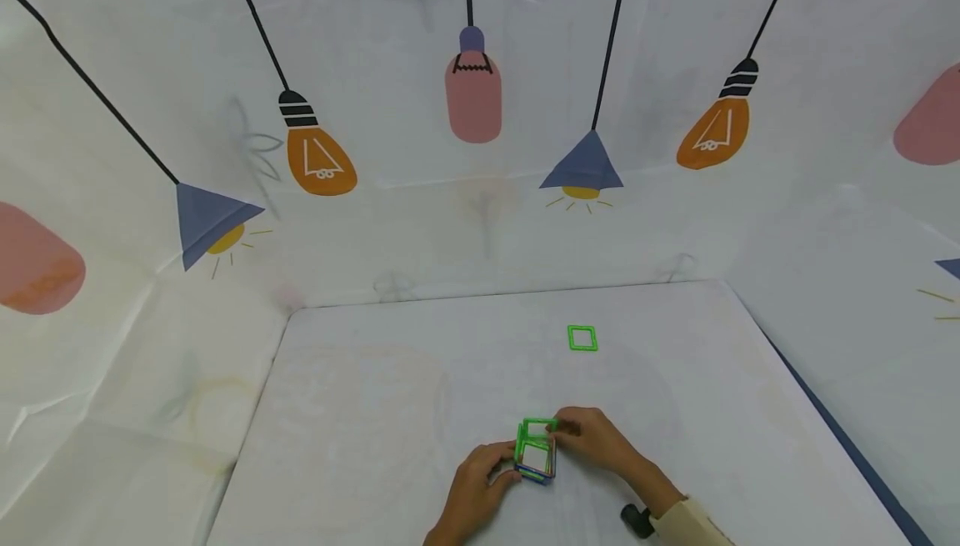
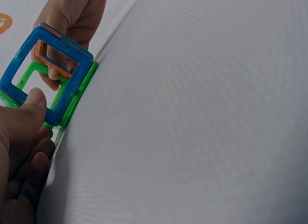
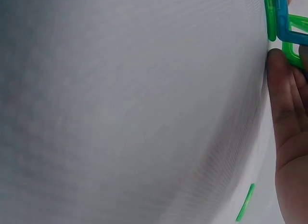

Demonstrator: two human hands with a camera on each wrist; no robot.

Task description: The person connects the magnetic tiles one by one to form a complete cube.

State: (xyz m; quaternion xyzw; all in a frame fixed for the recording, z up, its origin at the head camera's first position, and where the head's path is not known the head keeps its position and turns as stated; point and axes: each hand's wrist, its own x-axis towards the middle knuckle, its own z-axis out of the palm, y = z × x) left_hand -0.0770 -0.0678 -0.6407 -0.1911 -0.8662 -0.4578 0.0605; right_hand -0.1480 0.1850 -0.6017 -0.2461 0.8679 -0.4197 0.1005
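Observation:
Several hollow square magnetic tiles are joined in a small box-like shape near the front of the white table, with a green tile (image 1: 519, 446) on its left side. A blue tile (image 2: 84, 70) faces the left wrist camera, and an orange tile (image 2: 58, 70) shows behind it. My left hand (image 1: 480, 481) grips the shape from the left, thumb against the blue tile's lower edge. On the right, my right hand (image 1: 596, 439) pinches the shape's far right corner. Its fingertips partly hide the tile edges there. Which tiles touch one another is hard to make out.
One loose green square tile (image 1: 582, 328) lies flat farther back on the white table (image 1: 360, 413). White sheeting printed with hanging lamps (image 1: 581, 167) rises behind and beside the table. A small black object (image 1: 637, 521) sits at the right sleeve (image 1: 690, 525).

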